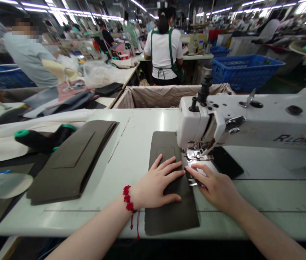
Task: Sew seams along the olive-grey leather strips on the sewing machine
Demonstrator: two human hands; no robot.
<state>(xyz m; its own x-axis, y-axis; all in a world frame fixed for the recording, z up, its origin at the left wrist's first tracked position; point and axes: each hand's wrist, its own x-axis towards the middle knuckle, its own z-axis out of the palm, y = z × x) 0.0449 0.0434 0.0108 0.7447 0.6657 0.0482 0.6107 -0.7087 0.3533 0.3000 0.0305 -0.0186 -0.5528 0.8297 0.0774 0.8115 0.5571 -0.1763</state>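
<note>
A dark olive-brown panel [171, 216] with a stitched rectangle lies lengthwise on the pale table, its right edge beside the needle area of the white sewing machine [196, 122]. Flat on the panel rests my left hand [160, 180], fingers spread, a red bracelet round the wrist. My right hand [215, 184] is at the panel's right edge, just in front of the presser foot. Small thread snips [193, 182] are tucked in its curled fingers; only their metal blades show, while index finger and thumb reach toward the panel.
A stack of similar panels [68, 162] lies to the left, near black thread cones [41, 141]. A dark phone-like slab [227, 162] sits behind the needle plate. Beyond the table are a cloth-lined bin [163, 95], a blue crate [245, 70] and people at other machines.
</note>
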